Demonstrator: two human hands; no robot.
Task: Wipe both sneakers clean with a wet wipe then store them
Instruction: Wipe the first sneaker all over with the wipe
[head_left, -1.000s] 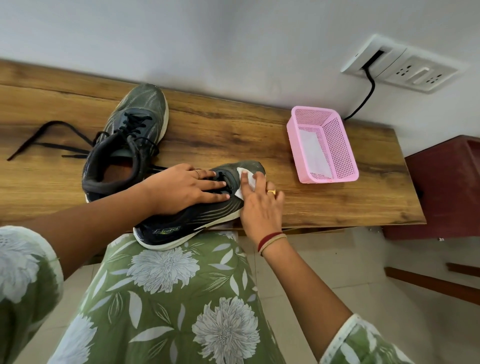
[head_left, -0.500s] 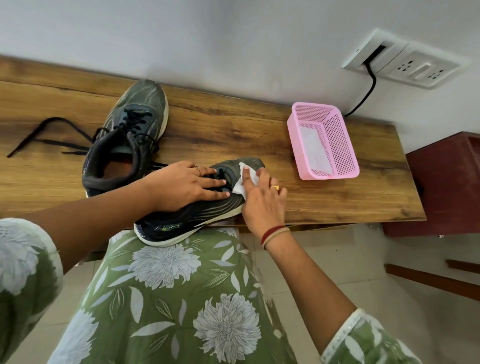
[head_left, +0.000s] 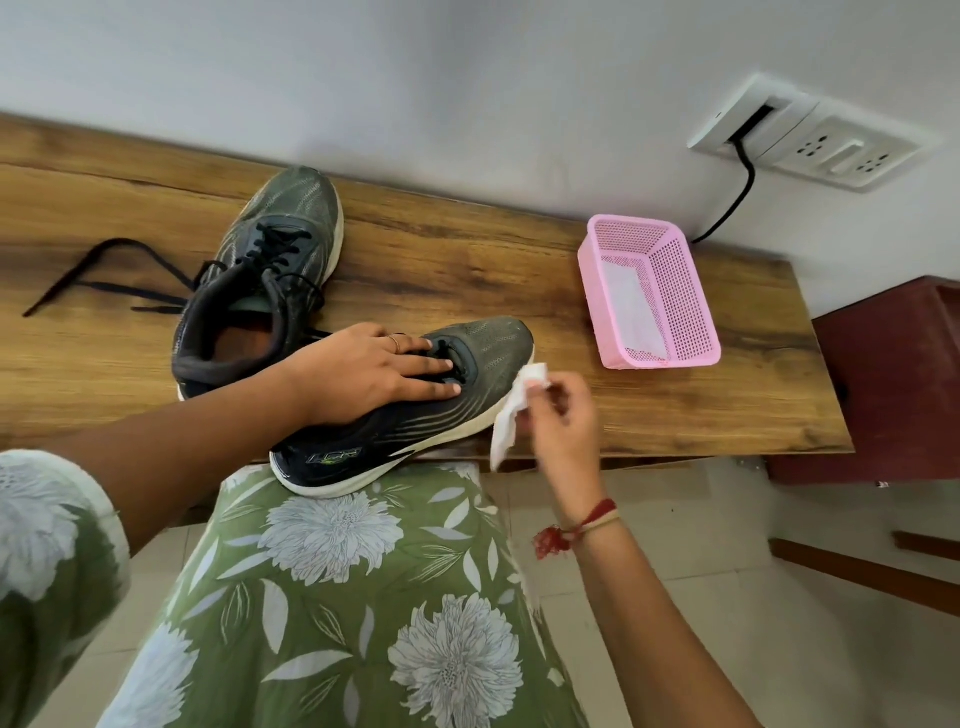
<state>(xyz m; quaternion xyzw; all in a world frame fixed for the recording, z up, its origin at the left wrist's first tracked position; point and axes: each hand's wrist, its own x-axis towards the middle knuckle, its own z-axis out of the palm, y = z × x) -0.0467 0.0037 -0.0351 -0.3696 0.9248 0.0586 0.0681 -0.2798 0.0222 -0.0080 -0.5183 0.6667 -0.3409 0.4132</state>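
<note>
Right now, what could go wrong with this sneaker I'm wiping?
The near sneaker overhangs the table edge at its heel; it could tip off if the left hand, pressing flat on it, lifts. The right hand pinches the wipe only by its top, so it might slip and drop.

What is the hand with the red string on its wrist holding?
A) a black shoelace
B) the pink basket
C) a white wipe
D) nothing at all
C: the right hand, the one with the red thread at its wrist, pinches the white wipe in its fingers, beside the toe end of the near sneaker.
</note>
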